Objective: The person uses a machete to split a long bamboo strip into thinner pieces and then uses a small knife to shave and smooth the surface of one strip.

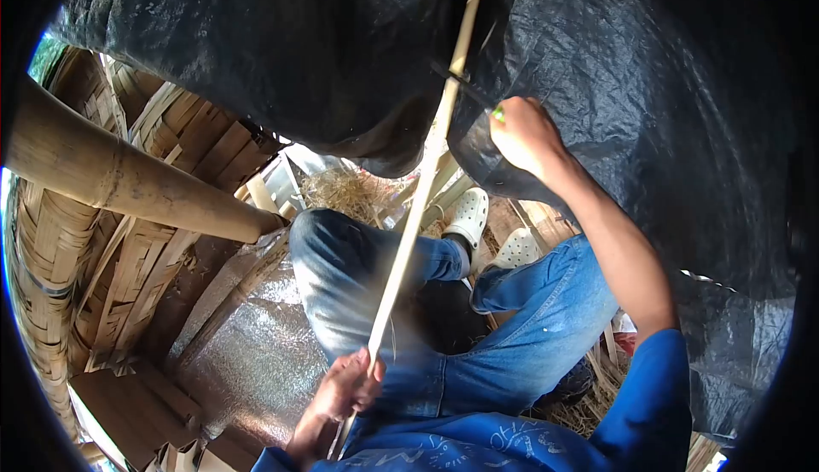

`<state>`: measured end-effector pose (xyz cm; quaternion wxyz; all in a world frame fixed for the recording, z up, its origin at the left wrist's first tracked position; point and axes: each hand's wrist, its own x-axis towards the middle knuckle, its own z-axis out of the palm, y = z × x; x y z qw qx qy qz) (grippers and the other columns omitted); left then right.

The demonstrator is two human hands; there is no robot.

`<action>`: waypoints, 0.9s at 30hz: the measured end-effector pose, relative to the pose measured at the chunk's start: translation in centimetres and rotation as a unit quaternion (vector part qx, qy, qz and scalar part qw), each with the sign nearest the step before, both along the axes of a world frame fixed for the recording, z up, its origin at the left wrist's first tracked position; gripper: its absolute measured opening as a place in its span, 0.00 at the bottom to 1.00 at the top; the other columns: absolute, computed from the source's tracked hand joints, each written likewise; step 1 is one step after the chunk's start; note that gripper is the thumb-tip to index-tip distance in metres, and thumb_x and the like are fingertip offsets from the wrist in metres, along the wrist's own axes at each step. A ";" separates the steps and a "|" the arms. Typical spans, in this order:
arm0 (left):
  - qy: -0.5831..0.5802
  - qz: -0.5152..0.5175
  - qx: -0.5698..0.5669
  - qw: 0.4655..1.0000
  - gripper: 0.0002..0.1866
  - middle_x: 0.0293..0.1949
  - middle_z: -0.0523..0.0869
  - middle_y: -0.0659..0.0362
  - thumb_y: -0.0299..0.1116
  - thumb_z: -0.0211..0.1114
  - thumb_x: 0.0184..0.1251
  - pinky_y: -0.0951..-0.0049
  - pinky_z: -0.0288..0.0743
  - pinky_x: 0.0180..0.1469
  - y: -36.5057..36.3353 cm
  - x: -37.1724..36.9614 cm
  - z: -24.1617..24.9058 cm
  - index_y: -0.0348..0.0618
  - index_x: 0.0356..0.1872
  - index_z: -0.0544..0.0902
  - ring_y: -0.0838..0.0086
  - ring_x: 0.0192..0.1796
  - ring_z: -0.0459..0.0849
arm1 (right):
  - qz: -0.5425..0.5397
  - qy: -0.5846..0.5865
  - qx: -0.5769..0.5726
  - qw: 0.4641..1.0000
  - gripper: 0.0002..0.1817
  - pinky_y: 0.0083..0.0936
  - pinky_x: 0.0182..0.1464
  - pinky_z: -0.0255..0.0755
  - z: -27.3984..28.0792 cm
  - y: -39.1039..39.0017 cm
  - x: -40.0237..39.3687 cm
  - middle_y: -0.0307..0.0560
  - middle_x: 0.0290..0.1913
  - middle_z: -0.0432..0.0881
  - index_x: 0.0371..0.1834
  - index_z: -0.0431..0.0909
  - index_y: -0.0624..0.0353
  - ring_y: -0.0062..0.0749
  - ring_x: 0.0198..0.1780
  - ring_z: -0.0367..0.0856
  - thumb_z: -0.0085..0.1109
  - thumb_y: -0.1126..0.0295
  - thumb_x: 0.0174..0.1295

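Observation:
A long pale strip of bamboo [415, 203] runs upward and away from my lap, tilted slightly to the right. Its lower part is gripped in my left hand [345, 384], fingers wrapped round it, and the tail end passes below the hand. My right hand [527, 136] is closed round a knife with a bit of green at the handle. The thin dark blade of the knife [474, 93] lies across the strip near its upper end. Whether the edge bites into the bamboo cannot be made out.
Black plastic sheeting [597, 71] hangs ahead and to the right. A thick bamboo pole [145, 177] slants in from the left beside a woven bamboo wall [111, 301]. Shavings [341, 195] lie beyond my knees, and cardboard [132, 416] sits at lower left.

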<state>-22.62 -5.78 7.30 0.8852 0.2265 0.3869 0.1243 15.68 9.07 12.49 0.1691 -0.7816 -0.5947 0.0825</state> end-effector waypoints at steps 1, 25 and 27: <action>0.015 0.002 0.017 1.000 0.24 0.12 0.61 0.67 0.54 0.51 0.73 0.79 0.50 0.12 -0.4 0.2 -0.2 0.42 0.31 0.76 0.82 0.12 0.58 | -0.011 0.027 0.054 0.998 0.16 0.35 0.16 0.65 -0.5 0.1 0.8 0.55 0.14 0.72 0.19 0.76 0.62 0.44 0.13 0.72 0.51 0.66 0.62; 0.188 -0.006 0.431 0.883 0.25 0.20 0.71 0.63 0.51 0.42 0.79 0.77 0.61 0.27 6.8 8.9 1.5 0.37 0.38 0.76 0.81 0.23 0.66 | 0.253 0.199 -0.065 0.945 0.15 0.34 0.40 0.75 -0.3 -6.3 -8.0 0.61 0.35 0.81 0.42 0.77 0.65 0.41 0.39 0.83 0.58 0.62 0.62; 0.198 -0.001 0.445 0.873 0.25 0.19 0.71 0.63 0.51 0.42 0.79 0.76 0.61 0.27 6.4 8.5 1.6 0.37 0.37 0.75 0.81 0.23 0.66 | 0.298 0.134 -0.148 0.933 0.12 0.37 0.34 0.76 0.2 -5.5 -7.7 0.62 0.30 0.81 0.29 0.77 0.68 0.47 0.35 0.85 0.57 0.67 0.58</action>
